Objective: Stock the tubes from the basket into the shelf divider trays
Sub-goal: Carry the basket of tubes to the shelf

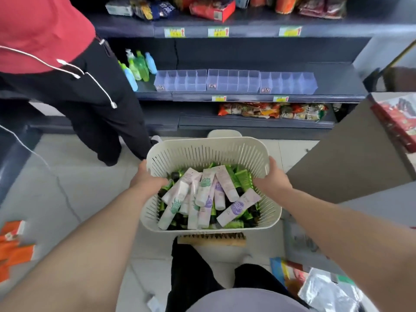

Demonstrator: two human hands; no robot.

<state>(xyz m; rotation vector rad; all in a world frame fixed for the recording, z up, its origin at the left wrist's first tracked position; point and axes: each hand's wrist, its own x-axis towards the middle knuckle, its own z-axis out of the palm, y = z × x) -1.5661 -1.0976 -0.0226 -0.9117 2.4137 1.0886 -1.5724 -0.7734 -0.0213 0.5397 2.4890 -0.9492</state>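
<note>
Stocking not yet begun.
The left hand (148, 176) and right hand (273, 176) grip the cream slotted plastic basket (202, 144) of pastel tubes (209, 194); reaching the clear plastic divider trays (233, 81) probably needs one hand freed.

Soft, even light falls from above, leaving the pale floor (94, 190) bright and a little washed. The back of the shelf (337, 75), under the upper board, sits in deep shade. The basket (202, 149) and its tubes (203, 194) look fairly sharp, while the price tags (218, 32) smear unreadably. The wide lens bows the shelf's front edge and stretches my forearms (94, 255) at the lower corners, where the packets (326, 287) blur.
</note>
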